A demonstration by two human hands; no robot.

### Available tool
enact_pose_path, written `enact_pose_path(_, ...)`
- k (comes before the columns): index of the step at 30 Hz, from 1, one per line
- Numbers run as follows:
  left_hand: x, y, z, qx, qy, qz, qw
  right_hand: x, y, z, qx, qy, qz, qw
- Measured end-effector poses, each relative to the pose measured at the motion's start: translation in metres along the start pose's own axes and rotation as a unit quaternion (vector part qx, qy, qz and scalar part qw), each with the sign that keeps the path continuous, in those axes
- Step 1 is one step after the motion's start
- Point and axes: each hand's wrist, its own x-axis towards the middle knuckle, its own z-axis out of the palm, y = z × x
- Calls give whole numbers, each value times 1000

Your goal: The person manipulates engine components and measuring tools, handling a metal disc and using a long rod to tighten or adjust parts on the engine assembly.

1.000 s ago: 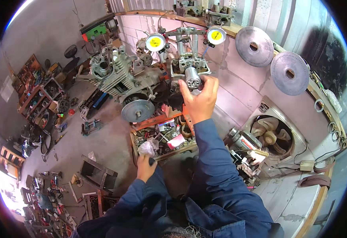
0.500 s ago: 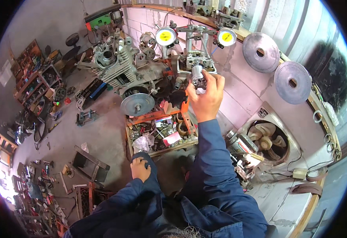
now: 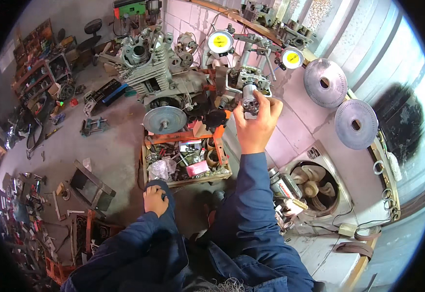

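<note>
Head view. Shows, nearest, the left hand [image 3: 155,200] resting on the knee [image 3: 162,184], on the near, left side of the wooden box [image 3: 200,180]; shows the fingers loosely bent, leaving unclear anything under the palm. Inside the box, displays a crumpled, filmy plastic bag [image 3: 161,169] and a flat pink packet [image 3: 198,168] among hard, irregular metal parts. To the right of the box, includes a fan [image 3: 311,189] with broad, curved, dull blades.

Beyond the box and to its right, presents the right hand [image 3: 259,125], thumb and forefinger set narrowly around the near end of a metal cylinder [image 3: 248,95]. Locates this cylinder beyond the box's right end, projecting from an angular metal frame [image 3: 254,78]. Appears smooth and bright along the barrel, with dark recesses in the end face. Suggests, as a judgement, a rigid, dense body, probably heavy for its size, unlikely to yield to a pinch, yet prone to slip if oily. Probably best gripped by the curved sides near the free end, with thumb and finger opposed.

Just beyond the box, shows a thin, round grey disc [image 3: 161,120]; farther beyond and left, a rough, finned engine block [image 3: 149,73]. Farther beyond and right of the box, adds two yellow-centred dial gauges [image 3: 221,42] and, on the wall, flat perforated discs [image 3: 325,93].
</note>
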Motion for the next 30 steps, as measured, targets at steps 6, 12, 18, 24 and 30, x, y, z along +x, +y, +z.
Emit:
enact_pose_path(6, 1, -1, 0, 3, -1, -7, 1000, -2, -4, 0, 18, 2, 62, 998)
enact_pose_path(12, 2, -3, 2, 5, -7, -12, 1000, -2, -2, 1, 15, -1, 23, 1000)
enact_pose_path(18, 2, -4, 2, 2, -3, -12, 1000, 1, 0, 1, 12, -17, 2, 1000)
enact_pose_path(24, 1, -1, -1, 7, -6, 8, 1000, 2, 5, -9, -4, -10, -9, 1000)
enact_pose_path(30, 3, 4, -2, 11, -14, -3, 1000, -1, 1, -12, -20, -29, 43, 998)
